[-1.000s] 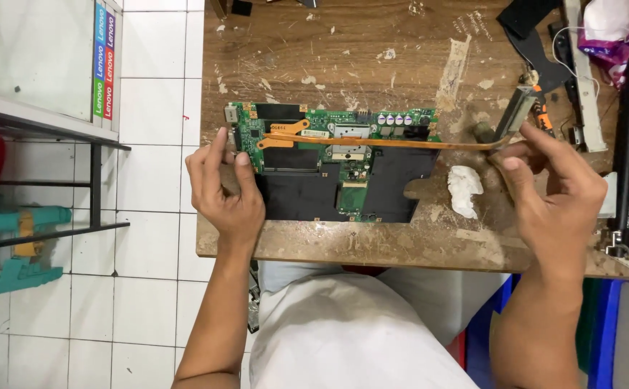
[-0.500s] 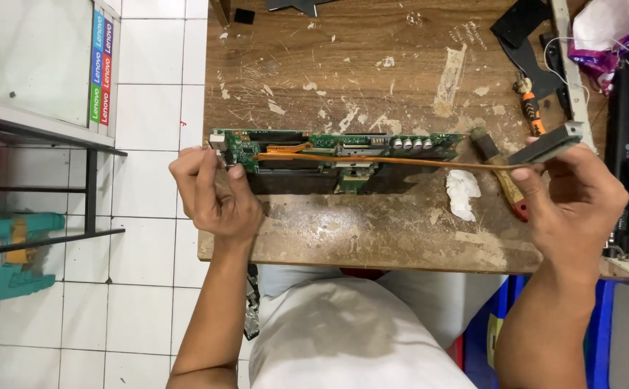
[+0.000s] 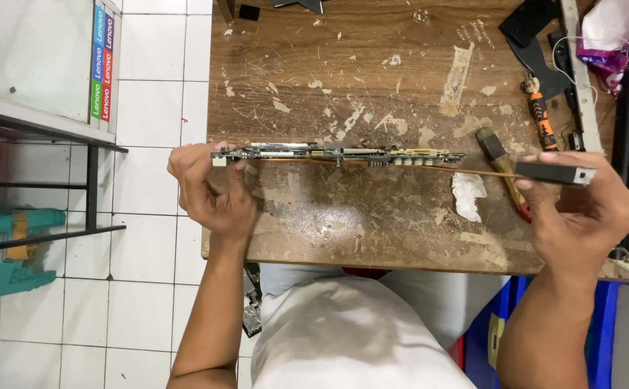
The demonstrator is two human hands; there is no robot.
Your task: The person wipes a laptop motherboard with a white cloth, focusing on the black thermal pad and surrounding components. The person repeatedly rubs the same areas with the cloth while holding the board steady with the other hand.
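Worn wooden table, scratched, flecked with pale paint and tape residue. White tiled floor left of table. Dark metal shelf frame further left, a teal object beneath it. Blue bin below the table's right edge. Even, diffuse light.

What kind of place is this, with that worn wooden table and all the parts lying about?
Probably a small electronics repair shop. Both hands hold a green circuit board edge-up over a scarred wooden table; an orange-handled screwdriver and a small brush lie beside dark casing parts.
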